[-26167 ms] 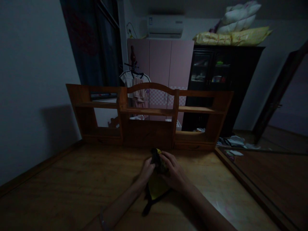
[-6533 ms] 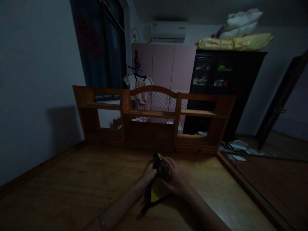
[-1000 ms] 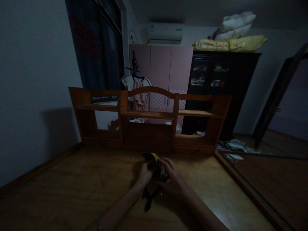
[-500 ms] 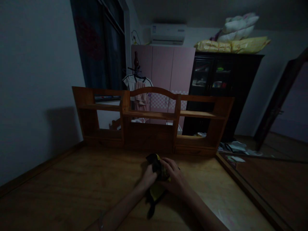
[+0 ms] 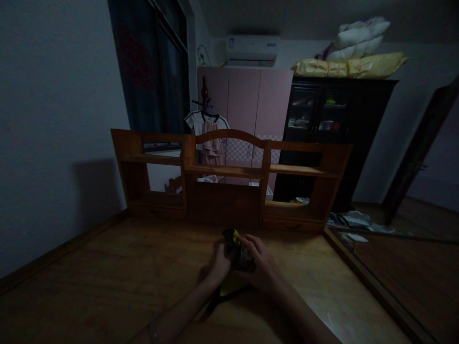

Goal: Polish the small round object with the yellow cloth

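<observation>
A crumpled black-and-yellow cloth item (image 5: 242, 257) is bunched between my two hands, just above the wooden board surface (image 5: 150, 272). My left hand (image 5: 220, 263) grips its left side, with the fingers partly hidden behind the dark fabric. From the right, my right hand (image 5: 263, 262) curls over the item, fingers across its upper edge. A yellow part and a dark strap-like end hang below the hands toward the lower left. The dim light hides what kind of item it is.
Beyond the hands stands a wooden shelf unit (image 5: 225, 173) with open compartments. A raised wooden rail (image 5: 373, 282) borders the board on the right, and a white wall (image 5: 60, 143) rises on the left. Farther back are a pink wardrobe (image 5: 244, 100) and a dark cabinet (image 5: 369, 114).
The dark strap-like end has swung to the left and the yellow part below the hands has shifted. Both hands keep their hold. The view has turned slightly left.
</observation>
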`<state>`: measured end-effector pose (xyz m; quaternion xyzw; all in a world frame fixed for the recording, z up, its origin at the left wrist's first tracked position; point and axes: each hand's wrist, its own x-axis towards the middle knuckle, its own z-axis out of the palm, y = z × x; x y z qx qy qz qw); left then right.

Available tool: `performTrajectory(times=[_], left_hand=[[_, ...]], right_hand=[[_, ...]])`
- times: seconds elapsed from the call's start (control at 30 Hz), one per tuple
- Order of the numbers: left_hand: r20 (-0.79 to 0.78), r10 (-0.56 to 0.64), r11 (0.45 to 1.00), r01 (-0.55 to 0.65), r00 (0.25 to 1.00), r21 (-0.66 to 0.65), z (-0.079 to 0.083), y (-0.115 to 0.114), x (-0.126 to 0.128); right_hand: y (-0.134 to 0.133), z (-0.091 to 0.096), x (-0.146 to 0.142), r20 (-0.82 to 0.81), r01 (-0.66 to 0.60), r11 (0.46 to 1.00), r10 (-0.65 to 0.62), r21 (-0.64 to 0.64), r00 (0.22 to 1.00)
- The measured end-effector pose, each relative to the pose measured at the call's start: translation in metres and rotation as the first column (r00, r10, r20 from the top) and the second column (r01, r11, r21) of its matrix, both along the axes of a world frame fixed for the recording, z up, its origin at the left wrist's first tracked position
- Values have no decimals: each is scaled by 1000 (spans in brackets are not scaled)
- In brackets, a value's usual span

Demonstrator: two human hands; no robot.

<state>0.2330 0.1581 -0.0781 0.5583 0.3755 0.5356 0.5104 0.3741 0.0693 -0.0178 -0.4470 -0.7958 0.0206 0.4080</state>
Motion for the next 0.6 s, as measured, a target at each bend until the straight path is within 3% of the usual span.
performTrajectory(times=[0.13,0.33,0.47,0.6], left_hand=[[11,69,997,-69,998,22,-7,2,0],[-116,24,993,-10,993,117,3,1,1],[-215,107,987,-78,971,141,3,0,-1],[-242,20,992,11,970,127,3,-2,-2]], right_hand=[[0,1,1,0,-6,1000,6,-20,1000],[1,2,3,9,8,998,-8,-65,1000],[-3,5,3,8,-4,996,4,-90,1000],[-8,9,4,-12,-51,994,50,-98,999]])
